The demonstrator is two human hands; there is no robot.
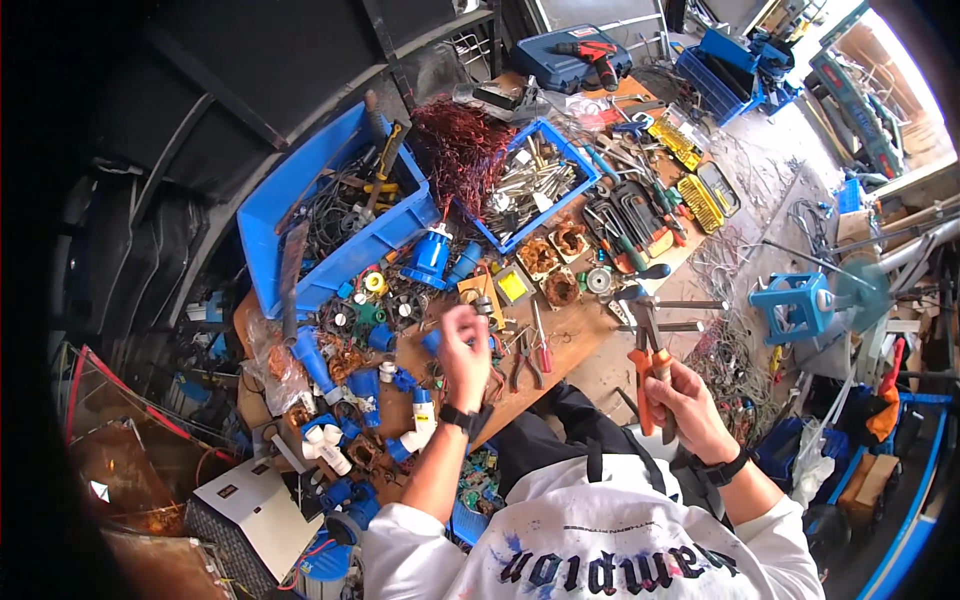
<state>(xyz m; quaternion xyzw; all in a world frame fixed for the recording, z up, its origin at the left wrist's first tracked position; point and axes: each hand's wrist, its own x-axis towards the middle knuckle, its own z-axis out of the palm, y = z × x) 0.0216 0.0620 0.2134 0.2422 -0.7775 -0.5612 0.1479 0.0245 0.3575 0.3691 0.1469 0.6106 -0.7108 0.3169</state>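
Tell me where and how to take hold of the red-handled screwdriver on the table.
Probably best by the red handle, coming from the near right: the screwdriver lies with that thicker end nearer, its thin shaft pointing away, and pliers lie close on its left.

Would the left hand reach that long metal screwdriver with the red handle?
Probably yes: the left hand is nearby, and nothing seems to cover the screwdriver on the wooden table. Small dark metal pliers lie partly between, but look low enough to pass over.
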